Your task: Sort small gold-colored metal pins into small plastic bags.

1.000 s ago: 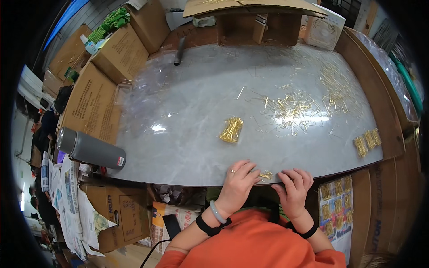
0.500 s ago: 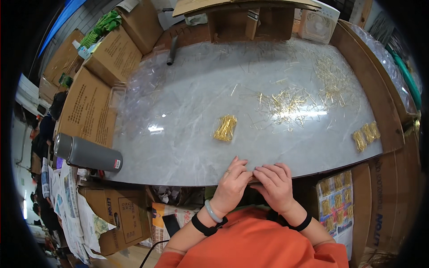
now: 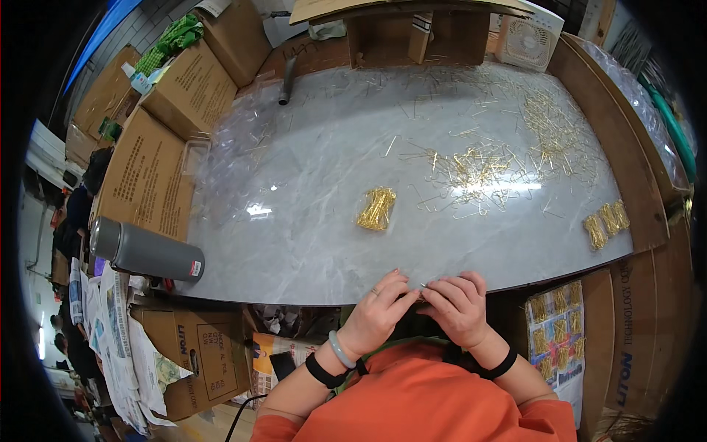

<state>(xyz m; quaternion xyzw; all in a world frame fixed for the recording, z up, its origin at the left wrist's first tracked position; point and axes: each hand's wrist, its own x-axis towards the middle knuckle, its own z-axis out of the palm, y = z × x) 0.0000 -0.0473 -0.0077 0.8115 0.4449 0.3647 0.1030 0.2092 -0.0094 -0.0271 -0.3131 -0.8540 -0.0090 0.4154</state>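
Note:
At the table's near edge, my left hand point(image 3: 377, 313) and my right hand point(image 3: 459, 308) meet with their fingertips pinched close together. Between them is something small and thin that I cannot make out; a tiny glint shows at the tips. Ahead of the hands, a packed bundle of gold wire hooks point(image 3: 376, 209) lies on the grey marbled tabletop point(image 3: 309, 243). Farther back to the right spreads a loose heap of gold wire hooks point(image 3: 475, 175). Three more small bundles point(image 3: 607, 224) sit in a row near the right edge.
A grey flask point(image 3: 151, 249) lies at the front left. Clear plastic bags point(image 3: 239, 151) cover the table's left side. Cardboard boxes point(image 3: 143, 177) wall the left, a cardboard strip point(image 3: 622, 140) the right. An open box point(image 3: 379, 40) and a white fan point(image 3: 528, 43) stand behind.
My fingertips have shifted slightly and still pinch together, with a small glint now showing between them. The view has moved a little; the bundles and loose hooks stay in place.

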